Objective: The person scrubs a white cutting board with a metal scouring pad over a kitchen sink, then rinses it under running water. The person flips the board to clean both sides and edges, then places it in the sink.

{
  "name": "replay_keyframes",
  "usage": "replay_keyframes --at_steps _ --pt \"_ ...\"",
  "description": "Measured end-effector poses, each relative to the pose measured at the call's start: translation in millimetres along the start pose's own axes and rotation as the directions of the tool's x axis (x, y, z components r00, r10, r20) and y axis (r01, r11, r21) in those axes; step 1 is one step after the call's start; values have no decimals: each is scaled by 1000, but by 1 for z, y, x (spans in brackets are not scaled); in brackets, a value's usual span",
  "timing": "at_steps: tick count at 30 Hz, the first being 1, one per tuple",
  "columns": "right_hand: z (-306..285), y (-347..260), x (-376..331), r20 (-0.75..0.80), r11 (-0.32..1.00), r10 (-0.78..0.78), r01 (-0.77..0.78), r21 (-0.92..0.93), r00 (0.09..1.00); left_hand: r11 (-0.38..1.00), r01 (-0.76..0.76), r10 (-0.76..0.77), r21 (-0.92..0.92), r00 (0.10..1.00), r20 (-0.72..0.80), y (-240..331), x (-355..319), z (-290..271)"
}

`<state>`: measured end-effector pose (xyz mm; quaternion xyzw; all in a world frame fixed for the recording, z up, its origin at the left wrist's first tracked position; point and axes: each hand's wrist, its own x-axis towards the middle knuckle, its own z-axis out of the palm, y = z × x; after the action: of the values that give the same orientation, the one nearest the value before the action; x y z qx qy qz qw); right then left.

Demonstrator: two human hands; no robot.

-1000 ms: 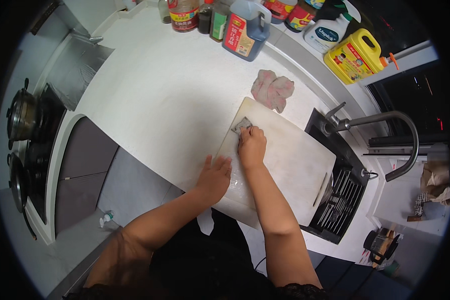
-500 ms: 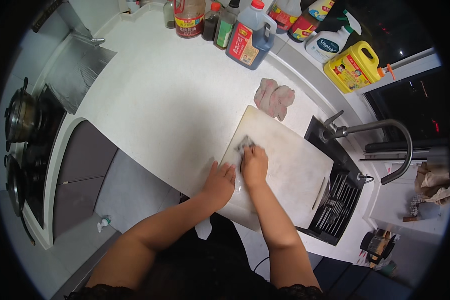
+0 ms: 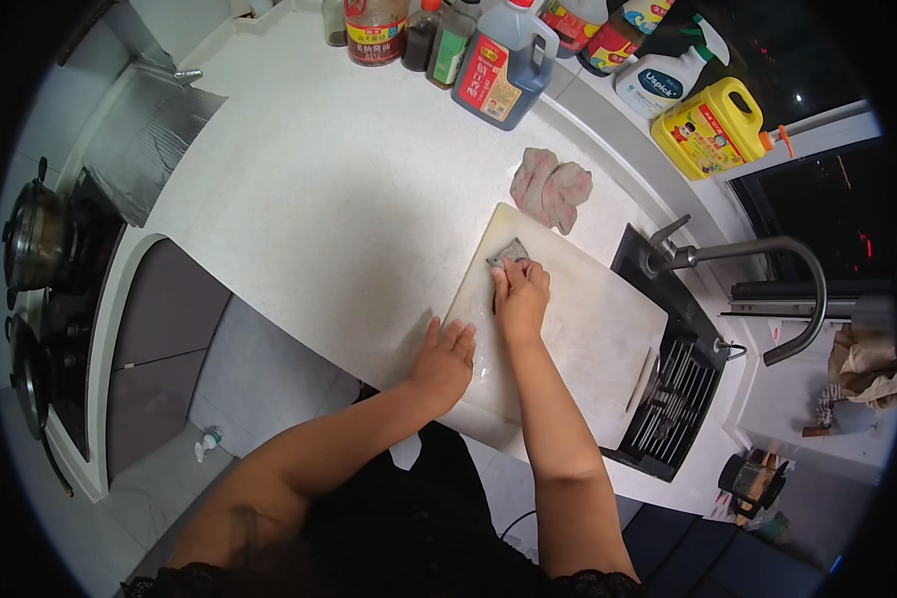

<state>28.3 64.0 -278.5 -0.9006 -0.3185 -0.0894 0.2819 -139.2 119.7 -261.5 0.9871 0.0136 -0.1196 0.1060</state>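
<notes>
The right hand (image 3: 523, 302) grips the grey pad (image 3: 508, 250) against the board (image 3: 583, 319) near its far end, the left hand (image 3: 442, 371) lies unclenched, fingers extended, at the board's left edge, and the board sits on the counter (image 3: 309, 159), partly over the sink (image 3: 680, 404).

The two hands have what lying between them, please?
In the head view, only a wet-looking stretch of cutting board lies between left hand and right hand.

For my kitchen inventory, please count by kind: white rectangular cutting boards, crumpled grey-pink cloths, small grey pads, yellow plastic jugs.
White cutting board: 1
Grey-pink cloth: 1
Grey pad, in right hand: 1
Yellow jug: 1
Total: 4
</notes>
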Motion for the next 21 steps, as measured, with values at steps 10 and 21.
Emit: replay_keyframes --at_steps 10,21 --pt "-8 -4 4 154 963 -83 119 -242 985 999 -34 35 20 998 -60 -1 3 1" --pt "-10 -5 12 173 989 80 -57 -134 982 999 -33 33 8 999 -12 -1 0 -6"
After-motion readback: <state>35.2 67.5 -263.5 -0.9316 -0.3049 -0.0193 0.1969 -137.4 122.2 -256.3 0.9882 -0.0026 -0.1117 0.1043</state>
